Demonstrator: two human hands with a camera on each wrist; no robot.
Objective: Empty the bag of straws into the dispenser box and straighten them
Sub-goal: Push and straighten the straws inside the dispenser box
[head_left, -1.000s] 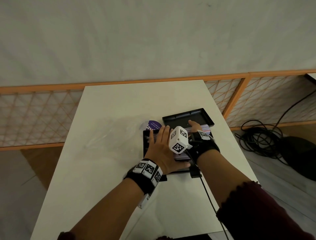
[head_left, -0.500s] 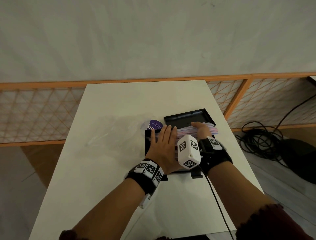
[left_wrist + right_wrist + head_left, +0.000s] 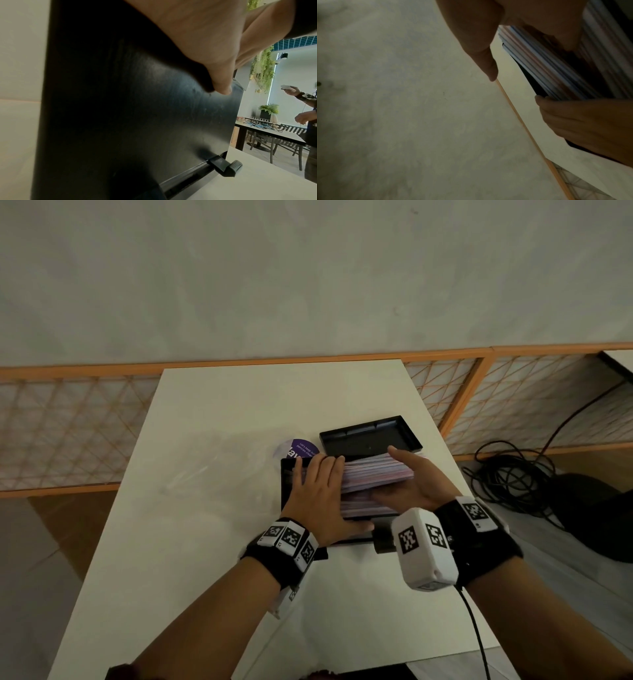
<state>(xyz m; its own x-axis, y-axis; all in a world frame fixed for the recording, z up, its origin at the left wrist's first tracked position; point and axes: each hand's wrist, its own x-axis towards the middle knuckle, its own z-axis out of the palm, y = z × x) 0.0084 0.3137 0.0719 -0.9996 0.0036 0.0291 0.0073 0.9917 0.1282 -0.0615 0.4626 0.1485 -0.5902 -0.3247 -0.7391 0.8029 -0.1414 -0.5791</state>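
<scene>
The black dispenser box (image 3: 287,486) stands on the white table (image 3: 212,559) with its lid (image 3: 370,436) open behind it. Pink, white and blue straws (image 3: 373,474) lie across it, the upper bundle raised at its right end. My left hand (image 3: 318,491) lies flat with straight fingers against the left ends of the straws. My right hand (image 3: 407,479) cups the right end, thumb on the far side and fingers curled along the near side. In the left wrist view my thumb (image 3: 223,88) rests on the box's front wall (image 3: 137,115). The right wrist view shows the straws (image 3: 556,67) close up.
The emptied clear bag (image 3: 219,470) with a purple label (image 3: 301,450) lies left of the box. The box's dispensing knob (image 3: 231,167) sticks out at its base. Coiled black cables (image 3: 507,474) lie on the floor beyond the table's right edge. Another person (image 3: 308,121) stands far off.
My right hand has slid from over the box to the straws' right end and turned palm inward, taking hold of the bundle. The straws are now uncovered. The left hand has stayed put.
</scene>
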